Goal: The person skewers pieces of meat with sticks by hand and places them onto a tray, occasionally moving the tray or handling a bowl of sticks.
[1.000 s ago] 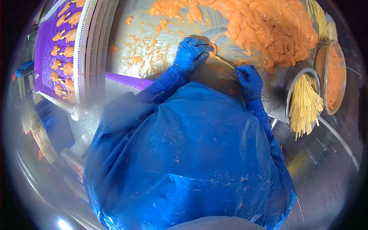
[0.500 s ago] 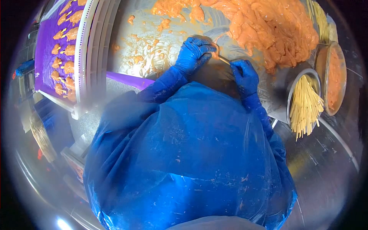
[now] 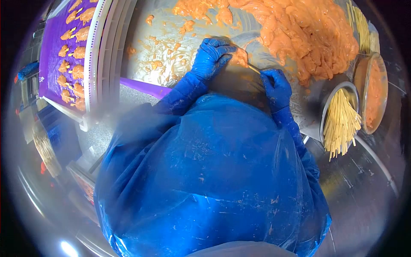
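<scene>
My left hand (image 3: 210, 59), in a blue glove, pinches one end of an orange marinated piece of raw meat (image 3: 241, 58) over the metal table. A thin wooden skewer (image 3: 254, 68) runs from the meat's right side to my right hand (image 3: 277, 88). That gloved hand is closed around the skewer's other end, and its fingers hide the tip. Just beyond both hands lies a large heap of the same orange meat (image 3: 308, 38).
At left, a white crate (image 3: 90, 64) with purple lining (image 3: 48, 70) holds rows of skewered meat. On the right, a metal container (image 3: 324, 107) of wooden skewers (image 3: 341, 124) stands beside a bowl (image 3: 364, 92) with orange residue. Meat scraps (image 3: 156, 64) dot the table.
More of the meat piece now shows between my hands, spread out from my left fingers. My left hand has shifted slightly left; the skewer stays in my right hand.
</scene>
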`<action>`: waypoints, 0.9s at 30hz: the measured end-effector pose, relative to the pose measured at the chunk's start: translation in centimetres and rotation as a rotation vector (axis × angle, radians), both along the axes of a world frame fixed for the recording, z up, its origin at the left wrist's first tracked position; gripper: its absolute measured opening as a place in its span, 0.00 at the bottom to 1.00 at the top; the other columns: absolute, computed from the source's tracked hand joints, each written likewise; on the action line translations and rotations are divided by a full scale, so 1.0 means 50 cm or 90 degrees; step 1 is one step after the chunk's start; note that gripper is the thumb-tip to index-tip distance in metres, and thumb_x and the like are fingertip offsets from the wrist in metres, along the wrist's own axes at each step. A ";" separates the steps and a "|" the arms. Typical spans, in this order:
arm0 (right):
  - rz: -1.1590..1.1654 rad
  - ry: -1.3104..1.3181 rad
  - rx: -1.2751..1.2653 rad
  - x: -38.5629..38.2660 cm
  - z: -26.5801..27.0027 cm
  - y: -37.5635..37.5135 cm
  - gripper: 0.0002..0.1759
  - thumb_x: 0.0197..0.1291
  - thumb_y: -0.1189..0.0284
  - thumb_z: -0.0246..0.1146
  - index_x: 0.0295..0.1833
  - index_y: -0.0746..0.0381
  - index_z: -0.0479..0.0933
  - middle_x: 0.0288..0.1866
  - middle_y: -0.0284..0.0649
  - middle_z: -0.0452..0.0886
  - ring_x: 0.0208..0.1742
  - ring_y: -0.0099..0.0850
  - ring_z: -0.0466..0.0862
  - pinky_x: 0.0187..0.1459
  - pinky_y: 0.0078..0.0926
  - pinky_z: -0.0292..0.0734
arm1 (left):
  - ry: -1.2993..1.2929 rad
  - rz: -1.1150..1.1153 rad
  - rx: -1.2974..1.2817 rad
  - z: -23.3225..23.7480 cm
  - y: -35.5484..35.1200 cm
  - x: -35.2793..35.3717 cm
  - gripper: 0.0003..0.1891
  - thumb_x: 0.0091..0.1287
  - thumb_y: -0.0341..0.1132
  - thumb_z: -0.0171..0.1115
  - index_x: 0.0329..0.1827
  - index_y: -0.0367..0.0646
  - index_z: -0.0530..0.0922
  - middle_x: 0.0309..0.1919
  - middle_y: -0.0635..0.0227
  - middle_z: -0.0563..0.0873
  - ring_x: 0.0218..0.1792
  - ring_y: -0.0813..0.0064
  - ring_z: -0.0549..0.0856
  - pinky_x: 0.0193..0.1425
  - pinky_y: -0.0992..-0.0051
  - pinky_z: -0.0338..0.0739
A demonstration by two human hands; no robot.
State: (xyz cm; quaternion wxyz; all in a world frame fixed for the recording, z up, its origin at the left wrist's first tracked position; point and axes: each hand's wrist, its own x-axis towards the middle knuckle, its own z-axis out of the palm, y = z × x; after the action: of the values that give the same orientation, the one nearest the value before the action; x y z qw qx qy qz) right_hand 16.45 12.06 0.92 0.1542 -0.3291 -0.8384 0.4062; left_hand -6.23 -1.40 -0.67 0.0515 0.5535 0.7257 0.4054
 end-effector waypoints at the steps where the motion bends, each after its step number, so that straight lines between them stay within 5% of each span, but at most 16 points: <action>1: -0.002 -0.009 0.004 -0.003 0.004 0.000 0.05 0.60 0.78 0.66 0.42 0.62 0.81 0.40 0.39 0.81 0.42 0.30 0.82 0.46 0.25 0.77 | 0.003 -0.006 -0.004 0.001 0.000 -0.001 0.15 0.58 0.36 0.70 0.50 0.52 0.86 0.50 0.62 0.84 0.53 0.55 0.79 0.61 0.59 0.72; 4: 0.004 0.017 0.061 -0.009 0.013 -0.001 0.04 0.61 0.69 0.65 0.41 0.54 0.81 0.39 0.40 0.81 0.40 0.41 0.83 0.41 0.34 0.78 | 0.004 -0.015 -0.003 0.002 0.000 0.001 0.16 0.58 0.37 0.70 0.51 0.52 0.85 0.50 0.61 0.84 0.52 0.55 0.79 0.61 0.59 0.72; 7: 0.002 0.010 0.061 -0.012 0.019 -0.004 0.04 0.62 0.69 0.64 0.41 0.54 0.80 0.40 0.40 0.81 0.41 0.42 0.83 0.41 0.36 0.78 | 0.000 -0.020 -0.002 -0.001 -0.001 0.001 0.16 0.58 0.37 0.70 0.51 0.52 0.85 0.50 0.61 0.84 0.52 0.55 0.79 0.60 0.59 0.72; 10: -0.007 -0.016 0.052 -0.022 0.029 -0.013 0.05 0.60 0.77 0.66 0.42 0.62 0.81 0.38 0.40 0.80 0.40 0.32 0.83 0.44 0.26 0.77 | -0.002 -0.019 -0.007 -0.006 0.000 0.002 0.16 0.58 0.37 0.70 0.51 0.52 0.85 0.50 0.61 0.84 0.53 0.55 0.78 0.60 0.59 0.72; 27: 0.010 0.048 -0.011 -0.055 0.008 -0.012 0.05 0.62 0.72 0.65 0.42 0.61 0.80 0.38 0.42 0.81 0.39 0.35 0.83 0.44 0.30 0.77 | -0.060 0.042 0.032 -0.005 -0.007 -0.015 0.12 0.60 0.33 0.68 0.47 0.48 0.86 0.45 0.60 0.85 0.50 0.55 0.79 0.59 0.60 0.74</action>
State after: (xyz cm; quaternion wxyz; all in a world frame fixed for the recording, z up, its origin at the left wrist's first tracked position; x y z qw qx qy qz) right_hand 13.70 11.44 1.31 0.1797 -0.3082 -0.8309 0.4271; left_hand -7.00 -1.77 -0.94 0.0584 0.5105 0.7300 0.4506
